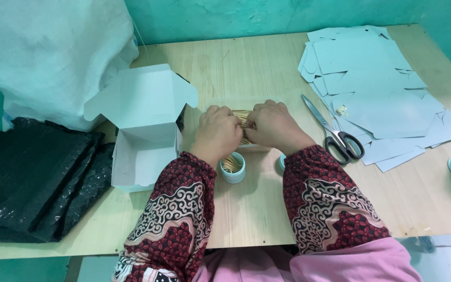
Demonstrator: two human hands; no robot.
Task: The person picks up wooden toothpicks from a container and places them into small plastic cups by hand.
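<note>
1. Left hand (217,133) and right hand (273,125) both pinch a toothpick bundle (243,121) over the clear tray (220,103). Loose pinch, sticks scatter.
2. Small round tub (233,168) sits under the left wrist, so a nudge could tip it.

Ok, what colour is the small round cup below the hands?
Pale light blue, the small round cup holds thin tan sticks; the head view shows it best.
</note>
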